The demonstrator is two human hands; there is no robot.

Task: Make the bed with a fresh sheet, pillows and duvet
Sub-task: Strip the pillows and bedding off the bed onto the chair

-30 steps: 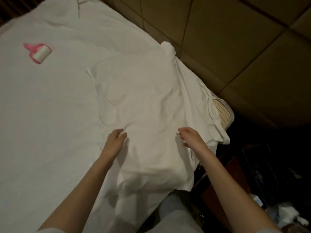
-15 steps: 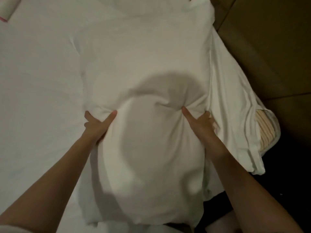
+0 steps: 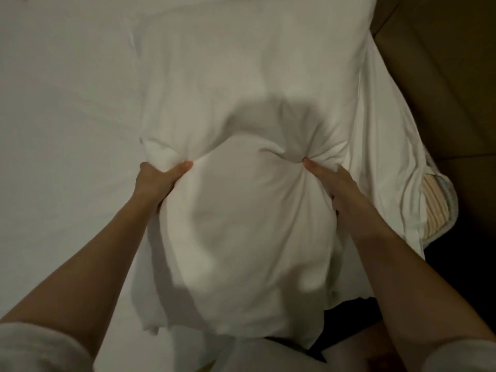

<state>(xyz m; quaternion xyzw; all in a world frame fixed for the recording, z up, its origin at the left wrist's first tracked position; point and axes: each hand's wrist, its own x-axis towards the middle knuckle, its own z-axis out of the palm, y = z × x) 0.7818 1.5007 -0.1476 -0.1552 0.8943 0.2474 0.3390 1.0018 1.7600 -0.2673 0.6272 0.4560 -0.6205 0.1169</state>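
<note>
Pillow: plump white cotton pillow (image 3: 249,162), frame centre, squeezed at both sides, prob. for lifting/plumping.
L hand (image 3: 157,181): clenched on pillow's left edge.
R hand (image 3: 338,191): thumb dug in, right edge grasped.
Sheet: white fitted sheet (image 3: 61,130) already spread beneath.

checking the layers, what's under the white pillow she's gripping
The plump white pillow, gripped by the left hand and right hand, lies on the white bed sheet. What is directly beneath it is covered.

Dim, warm light — soft blur, shadow on pillow (image 3: 241,124).
</note>
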